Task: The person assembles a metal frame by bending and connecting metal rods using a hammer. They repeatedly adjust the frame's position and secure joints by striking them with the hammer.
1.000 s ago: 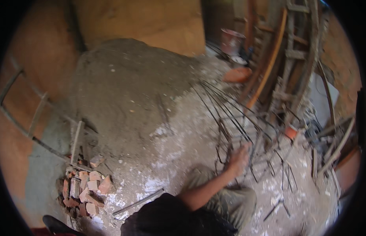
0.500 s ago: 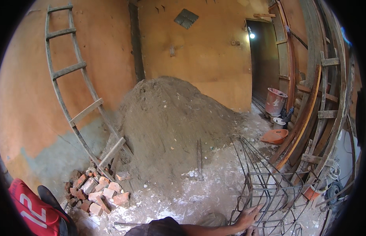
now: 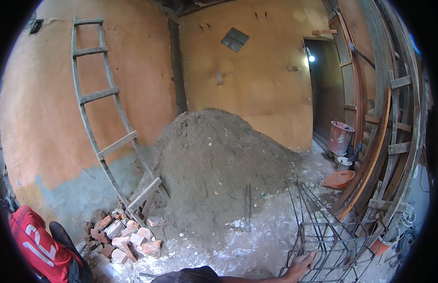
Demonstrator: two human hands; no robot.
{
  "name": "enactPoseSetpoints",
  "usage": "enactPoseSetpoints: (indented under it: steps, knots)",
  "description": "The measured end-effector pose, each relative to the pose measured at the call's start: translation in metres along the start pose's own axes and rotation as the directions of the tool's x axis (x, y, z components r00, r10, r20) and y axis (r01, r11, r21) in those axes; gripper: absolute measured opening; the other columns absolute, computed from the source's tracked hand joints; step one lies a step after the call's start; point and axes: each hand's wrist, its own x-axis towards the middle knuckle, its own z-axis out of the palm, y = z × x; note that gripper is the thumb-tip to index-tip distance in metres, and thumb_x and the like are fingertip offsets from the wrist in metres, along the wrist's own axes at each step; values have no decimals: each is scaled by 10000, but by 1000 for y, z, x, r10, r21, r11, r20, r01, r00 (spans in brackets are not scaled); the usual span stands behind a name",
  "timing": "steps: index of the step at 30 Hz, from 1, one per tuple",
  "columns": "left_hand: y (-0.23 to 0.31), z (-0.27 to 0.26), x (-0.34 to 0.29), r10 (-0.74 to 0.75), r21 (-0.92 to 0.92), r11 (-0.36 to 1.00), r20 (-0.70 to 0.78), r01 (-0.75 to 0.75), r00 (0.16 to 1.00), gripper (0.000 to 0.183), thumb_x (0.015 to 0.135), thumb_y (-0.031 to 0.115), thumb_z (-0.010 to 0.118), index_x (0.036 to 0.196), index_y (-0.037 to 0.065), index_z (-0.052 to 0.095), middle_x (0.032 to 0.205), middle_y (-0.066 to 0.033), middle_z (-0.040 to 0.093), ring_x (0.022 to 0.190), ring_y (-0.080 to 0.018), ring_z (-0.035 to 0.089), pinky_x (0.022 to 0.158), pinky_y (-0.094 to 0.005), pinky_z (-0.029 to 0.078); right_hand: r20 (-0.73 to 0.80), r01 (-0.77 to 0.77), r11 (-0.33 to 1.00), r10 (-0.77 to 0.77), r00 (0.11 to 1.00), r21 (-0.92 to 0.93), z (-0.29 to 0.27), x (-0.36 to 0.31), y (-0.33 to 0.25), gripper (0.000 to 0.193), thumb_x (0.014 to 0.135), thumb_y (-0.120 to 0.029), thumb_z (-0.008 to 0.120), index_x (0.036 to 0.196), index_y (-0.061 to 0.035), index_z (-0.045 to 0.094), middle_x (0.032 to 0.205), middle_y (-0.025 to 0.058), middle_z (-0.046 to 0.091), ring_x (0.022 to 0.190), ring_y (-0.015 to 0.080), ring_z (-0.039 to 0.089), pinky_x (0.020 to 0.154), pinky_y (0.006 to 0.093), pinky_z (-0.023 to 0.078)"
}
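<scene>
From a dark sleeve at the bottom middle, my left forearm reaches across to the right. My left hand (image 3: 300, 267) is at the near left side of a rebar cage (image 3: 341, 239), a frame of thin steel bars bent into stirrups. Its fingers look closed on one of the bars, though the fingertips are partly hidden among the steel. Long straight bars (image 3: 307, 203) stick out of the cage's far end toward the sand. My right hand is out of the picture.
A sand heap (image 3: 219, 155) fills the back. At left, a wooden ladder (image 3: 100, 96) leans on the wall above broken bricks (image 3: 129, 238); a person in a red shirt (image 3: 42, 245) is beside them. Planks (image 3: 369, 155), a bucket (image 3: 340, 137) and an orange basin (image 3: 339, 179) stand right.
The view has tilted upward, so everything sits lower in the picture. My left hand stays at the rebar cage. Another hand, seen just below it before, has dropped out of view.
</scene>
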Motion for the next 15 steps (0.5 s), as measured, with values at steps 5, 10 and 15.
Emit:
enactPoseSetpoints:
  steps: [5,10,15]
  knots:
    - [-2,12,7,-162,-103,984,-141,148,977,285,951,368,551,866,107,630,655,26,519,558,-73,436,478,-255,352,-147,197,980,-195,970,2,10,3,25,302,940,-224,501,1064,22,626,953,262,645,870,400,604,786,442,470]
    - [-18,3,10,-191,-134,972,30,194,981,257,927,359,590,899,109,641,695,9,551,562,-81,453,488,-248,370,-41,78,997,-77,996,8,-9,-5,3,298,943,-226,500,1057,17,630,923,255,652,838,393,614,765,434,481]
    - [4,21,-7,-338,-211,896,249,391,908,213,911,304,611,943,94,634,737,6,566,622,-100,498,543,-252,398,-166,41,999,-36,986,28,-16,-5,5,292,941,-242,514,1060,-8,642,900,242,662,804,352,636,754,421,491]
